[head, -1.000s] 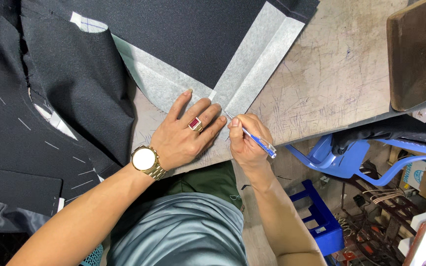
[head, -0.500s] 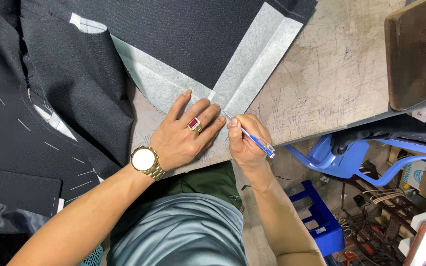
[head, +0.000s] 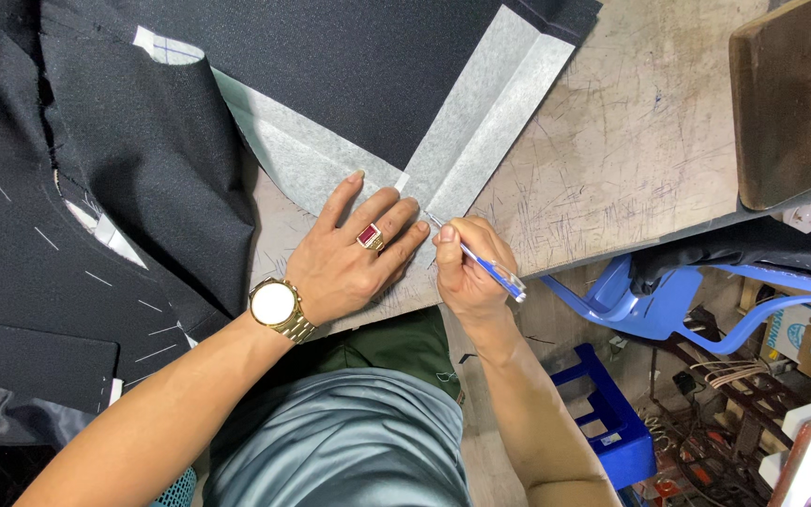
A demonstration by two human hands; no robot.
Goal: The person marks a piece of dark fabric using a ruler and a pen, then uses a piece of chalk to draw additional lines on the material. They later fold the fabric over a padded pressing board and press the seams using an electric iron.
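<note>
Nothing has shifted since a second ago: your left hand [head: 354, 258] still lies flat, fingers spread, on the white lining [head: 481, 122] of the dark cloth [head: 143, 160]. Your right hand [head: 466, 268] stays clamped on the pen [head: 485, 268], tip at the fold. Scratched tabletop [head: 631, 131], wood block [head: 781, 94], blue chair [head: 650, 300] follow rightward.

Gold watch [head: 274, 303], red ring [head: 369, 236], grey-blue tee [head: 340, 441]

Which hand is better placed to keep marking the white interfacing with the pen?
Right. The right hand already grips the pen, its tip at the interfacing edge. The left hand lies flat with fingers spread, pinning the fabric beside the tip, so it likely suits holding.
</note>
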